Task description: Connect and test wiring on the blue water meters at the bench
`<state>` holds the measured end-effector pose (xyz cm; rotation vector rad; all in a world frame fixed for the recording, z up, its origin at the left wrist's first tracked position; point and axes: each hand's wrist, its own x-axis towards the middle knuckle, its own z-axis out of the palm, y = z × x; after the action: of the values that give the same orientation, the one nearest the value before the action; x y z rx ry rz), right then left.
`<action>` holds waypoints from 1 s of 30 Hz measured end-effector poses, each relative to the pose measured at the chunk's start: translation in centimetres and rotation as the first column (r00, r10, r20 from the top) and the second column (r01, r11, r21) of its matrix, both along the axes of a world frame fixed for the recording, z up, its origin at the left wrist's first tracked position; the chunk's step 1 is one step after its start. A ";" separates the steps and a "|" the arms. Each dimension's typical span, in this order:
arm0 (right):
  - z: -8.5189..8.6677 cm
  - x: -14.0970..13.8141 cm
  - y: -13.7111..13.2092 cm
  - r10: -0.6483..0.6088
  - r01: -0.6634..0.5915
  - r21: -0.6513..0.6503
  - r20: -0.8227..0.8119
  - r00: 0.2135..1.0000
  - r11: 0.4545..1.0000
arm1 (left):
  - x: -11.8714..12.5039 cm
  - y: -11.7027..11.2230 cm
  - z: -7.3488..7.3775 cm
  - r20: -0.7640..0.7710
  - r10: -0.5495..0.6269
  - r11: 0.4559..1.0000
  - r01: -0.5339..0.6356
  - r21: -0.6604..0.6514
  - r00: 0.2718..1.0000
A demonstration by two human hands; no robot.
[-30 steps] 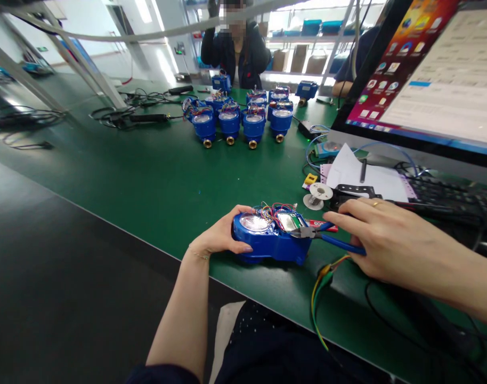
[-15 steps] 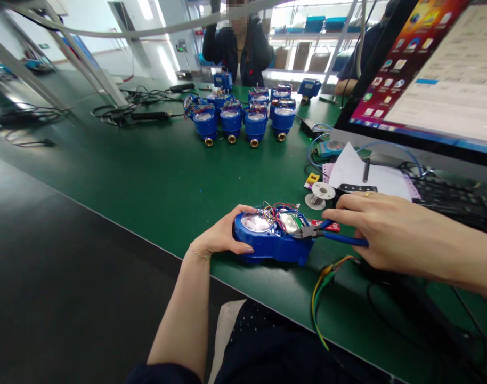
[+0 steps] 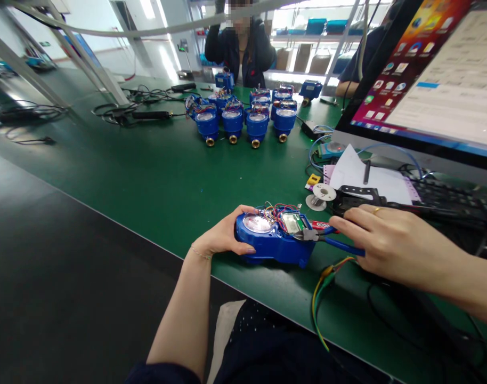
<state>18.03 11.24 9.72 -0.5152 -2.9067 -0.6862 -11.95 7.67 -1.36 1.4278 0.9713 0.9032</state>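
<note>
My left hand (image 3: 223, 237) is curled around the left end of the blue meter (image 3: 272, 240), thumb on its top and fingers down its near side, steadying it on the green table (image 3: 155, 181) close to the near edge. My right hand (image 3: 387, 242) is closed around the blue handles of the pliers (image 3: 327, 240), wrist low over the table, and the tips of the pliers sit at the open right end of the meter, beside the coloured wires (image 3: 273, 210) and the small board.

Just behind the pliers lie a white spool (image 3: 321, 193), a black bracket (image 3: 357, 194) and a sheet of paper (image 3: 371, 178); the keyboard (image 3: 451, 197) and the monitor (image 3: 431, 80) crowd the right side. Yellow and green leads (image 3: 321, 288) trail off the table edge under my right wrist.

A cluster of blue meters (image 3: 243, 114) stands well apart at the far side, with a person in a dark jacket (image 3: 245, 48) behind it. To the left of my meter the table is bare green.
</note>
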 end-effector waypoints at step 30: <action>-0.5 -0.1 0.2 -0.177 0.159 -0.311 -0.033 0.984 0.937 | 0.0 -0.1 -0.1 0.013 0.008 1.000 -0.008 -0.001 1.000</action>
<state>17.88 11.49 9.25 -0.8106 -2.9488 -0.2247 -11.93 7.53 -1.45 1.4169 0.9681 0.9166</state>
